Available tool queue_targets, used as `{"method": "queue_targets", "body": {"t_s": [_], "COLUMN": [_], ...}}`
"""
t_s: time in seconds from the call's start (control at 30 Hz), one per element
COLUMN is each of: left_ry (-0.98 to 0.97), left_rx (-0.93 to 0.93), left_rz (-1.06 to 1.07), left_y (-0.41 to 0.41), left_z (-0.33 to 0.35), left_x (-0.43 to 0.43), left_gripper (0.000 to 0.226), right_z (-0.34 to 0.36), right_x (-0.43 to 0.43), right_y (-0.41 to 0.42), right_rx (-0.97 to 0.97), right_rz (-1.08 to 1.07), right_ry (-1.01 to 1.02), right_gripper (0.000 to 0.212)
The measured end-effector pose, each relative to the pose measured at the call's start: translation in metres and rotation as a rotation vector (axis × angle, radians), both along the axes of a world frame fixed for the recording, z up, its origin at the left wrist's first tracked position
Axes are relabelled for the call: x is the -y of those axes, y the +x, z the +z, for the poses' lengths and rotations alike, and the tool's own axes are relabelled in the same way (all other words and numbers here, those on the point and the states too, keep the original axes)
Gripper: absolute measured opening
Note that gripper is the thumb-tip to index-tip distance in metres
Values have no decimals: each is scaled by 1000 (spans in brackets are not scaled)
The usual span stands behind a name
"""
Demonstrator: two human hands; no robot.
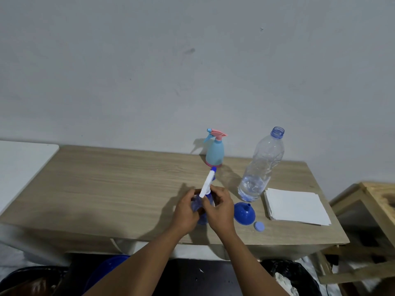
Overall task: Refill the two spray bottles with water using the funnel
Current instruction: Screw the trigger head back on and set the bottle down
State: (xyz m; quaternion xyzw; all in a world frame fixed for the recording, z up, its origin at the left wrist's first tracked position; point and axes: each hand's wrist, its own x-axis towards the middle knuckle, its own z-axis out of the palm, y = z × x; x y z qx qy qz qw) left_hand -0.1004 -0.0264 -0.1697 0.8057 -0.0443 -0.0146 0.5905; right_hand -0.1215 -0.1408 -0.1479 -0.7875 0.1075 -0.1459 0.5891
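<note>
L hand [186,212] grips the blue spray bottle [202,220] near the table's [106,178] front edge, and R hand [220,210] pinches the collar of its white trigger head [207,184]. Looks like the head-twisting step, on or off can't tell. Next needs the funnel [244,213] just right and the uncapped water bottle [261,165] behind it; the 2nd spray bottle [214,153] stands at the back. No readable labels or brands.

The left hand [186,212] and right hand [221,210] are bare. Both forearms [149,263] are bare too, uncovered as far as the lower edge.
</note>
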Motion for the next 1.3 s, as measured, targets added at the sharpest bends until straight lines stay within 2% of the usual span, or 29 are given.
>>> {"method": "queue_targets", "body": {"t_s": [0.17, 0.23, 0.33, 0.43, 0.5, 0.57, 0.67, 0.83, 0.93, 1.03, 1.17, 1.3], "left_ry": [31, 35, 41, 35, 31, 26, 16, 6, -14, -7, 0, -18], "left_rx": [13, 26, 23, 20, 12, 20, 9, 5, -14, -10, 10, 10], "left_rz": [-20, -44, -24, -11, -23, -43, -24, -8, -34, -26, -23, -40], "left_y": [1, 2, 3, 3, 3, 4, 5, 4, 4, 5, 4, 3], "left_z": [-1, -2, -2, -1, -1, -1, -2, -1, -2, -2, 1, 4], "left_x": [-1, -2, -1, 0, 0, -1, -1, 0, -2, -2, -1, -2], "left_gripper": [46, 43, 44, 50, 46, 41, 42, 46, 40, 41, 49, 49], "right_z": [3, -1, -1, 4, 5, 2, 1, 8, 4, 1, 4, 1], "right_x": [-5, -2, -2, -4, -2, 1, 1, -2, 1, -1, -6, -4], "right_y": [3, 1, 2, 6, 7, 6, 5, 9, 6, 6, 11, 8], "right_rx": [-44, -28, -6, -40, -49, -25, -14, -75, -38, -28, -77, -50], "right_rz": [-79, -27, -11, -76, -69, -14, 29, -74, -8, 8, -89, -11], "right_ry": [122, 74, 0, 83, 117, 78, -6, 130, 82, 11, 109, 55], "right_gripper": [37, 42, 28, 29, 34, 36, 24, 33, 37, 27, 30, 31]}}
